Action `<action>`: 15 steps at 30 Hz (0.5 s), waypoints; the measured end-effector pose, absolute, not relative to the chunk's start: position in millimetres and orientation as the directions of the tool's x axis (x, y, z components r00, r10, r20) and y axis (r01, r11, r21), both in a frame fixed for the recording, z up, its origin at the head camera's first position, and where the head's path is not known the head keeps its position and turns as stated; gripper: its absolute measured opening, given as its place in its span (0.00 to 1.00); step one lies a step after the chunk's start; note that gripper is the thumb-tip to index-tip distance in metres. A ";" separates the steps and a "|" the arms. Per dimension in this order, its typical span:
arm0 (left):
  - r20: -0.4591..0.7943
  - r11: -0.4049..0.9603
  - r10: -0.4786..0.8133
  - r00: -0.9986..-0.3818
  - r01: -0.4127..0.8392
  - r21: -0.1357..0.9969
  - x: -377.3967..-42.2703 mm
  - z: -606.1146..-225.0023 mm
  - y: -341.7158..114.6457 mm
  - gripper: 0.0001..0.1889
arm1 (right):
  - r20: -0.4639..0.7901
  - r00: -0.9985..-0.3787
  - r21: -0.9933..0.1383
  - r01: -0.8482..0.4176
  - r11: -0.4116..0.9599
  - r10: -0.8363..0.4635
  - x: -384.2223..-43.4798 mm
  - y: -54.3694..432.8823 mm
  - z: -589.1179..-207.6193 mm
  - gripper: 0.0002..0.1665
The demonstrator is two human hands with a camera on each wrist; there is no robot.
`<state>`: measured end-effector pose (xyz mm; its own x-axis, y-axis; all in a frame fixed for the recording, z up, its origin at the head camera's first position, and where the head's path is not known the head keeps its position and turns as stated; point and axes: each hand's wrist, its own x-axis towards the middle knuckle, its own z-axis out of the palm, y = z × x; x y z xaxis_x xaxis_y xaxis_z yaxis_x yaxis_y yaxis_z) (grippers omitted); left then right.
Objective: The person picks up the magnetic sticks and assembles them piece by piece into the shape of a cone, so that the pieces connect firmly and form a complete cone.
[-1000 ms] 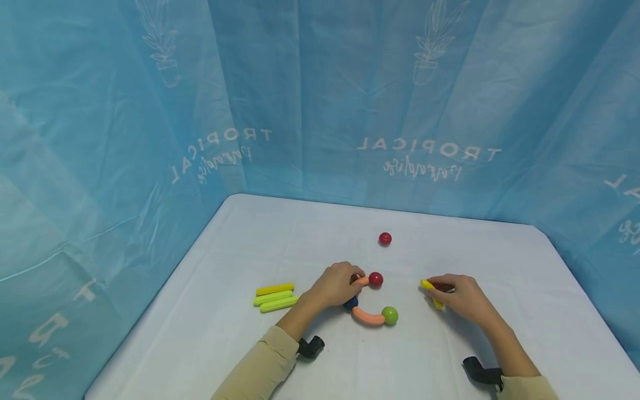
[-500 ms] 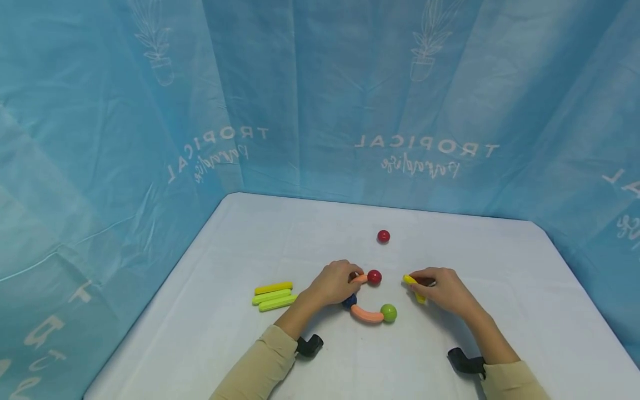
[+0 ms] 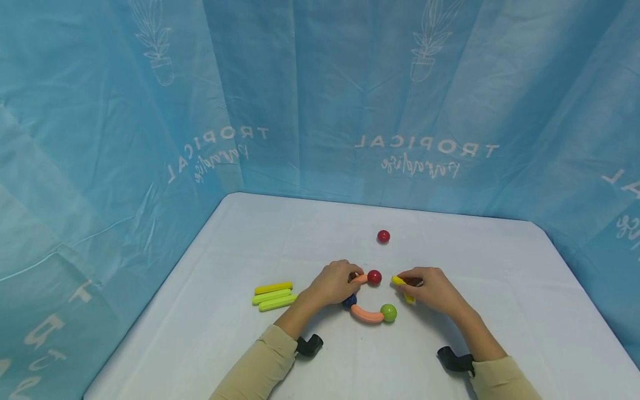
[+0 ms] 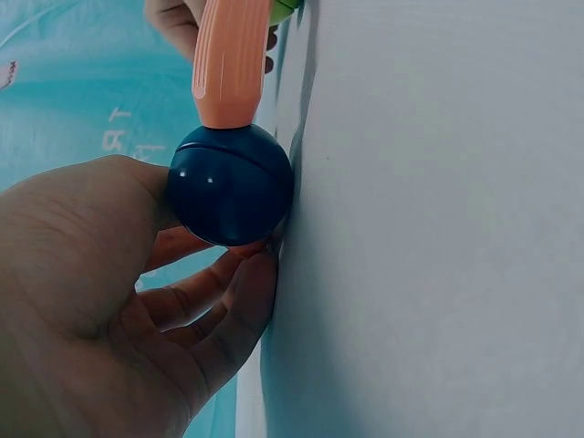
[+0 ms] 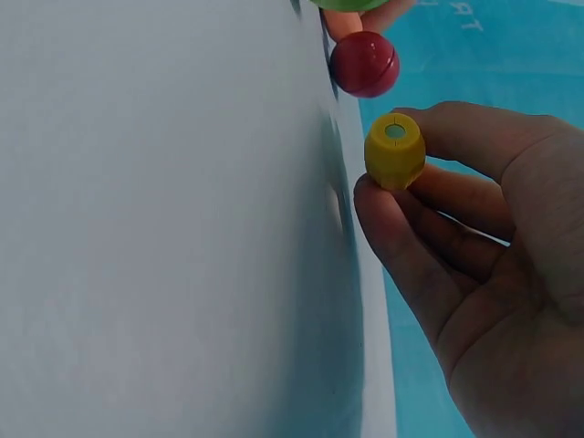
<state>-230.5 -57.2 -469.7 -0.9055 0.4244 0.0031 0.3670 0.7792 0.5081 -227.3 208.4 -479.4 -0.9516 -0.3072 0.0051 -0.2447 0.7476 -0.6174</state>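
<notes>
With its thumb and fingers, my left hand (image 3: 334,282) grips the upper orange rod (image 3: 361,279), whose far end meets a red ball (image 3: 374,278). Just below that hand is a dark blue ball (image 4: 231,187), joined to a curved orange rod (image 3: 366,315) that ends at a green ball (image 3: 388,313). Together these pieces make a C shape that opens to the right. My right hand (image 3: 434,288) pinches a yellow rod (image 5: 395,152) between thumb and fingers, right of the red ball and apart from it. Much of the upper rod is hidden behind the left fingers.
Left of the left hand lie two yellow-green rods (image 3: 272,297) and a yellow rod (image 3: 273,288), side by side. A loose red ball (image 3: 383,236) sits farther back on the white table (image 3: 310,233). Blue curtains (image 3: 325,100) hang behind and at the sides.
My right hand has moved left with the yellow rod, coming closer to the red ball of the joined pieces. The left hand keeps its grip in nearly the same place.
</notes>
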 end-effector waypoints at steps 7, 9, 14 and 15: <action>-0.008 0.783 0.418 -0.909 0.356 0.509 -230.5 -469.7 -56.9 0.14 | -0.001 -0.949 -0.619 -0.247 0.746 -0.315 -226.8 196.6 -477.8 0.19; -0.009 0.784 0.417 -0.909 0.355 0.510 -231.0 -470.0 -57.0 0.14 | 0.001 -0.946 -0.621 -0.255 0.741 -0.324 -227.0 194.2 -477.4 0.19; -0.010 0.779 0.423 -0.906 0.358 0.515 -231.7 -471.0 -57.3 0.14 | 0.005 -0.940 -0.625 -0.269 0.733 -0.341 -227.6 190.2 -477.9 0.18; -0.012 0.778 0.424 -0.906 0.357 0.517 -231.6 -471.1 -57.2 0.14 | 0.004 -0.941 -0.627 -0.267 0.732 -0.339 -227.8 189.6 -478.1 0.18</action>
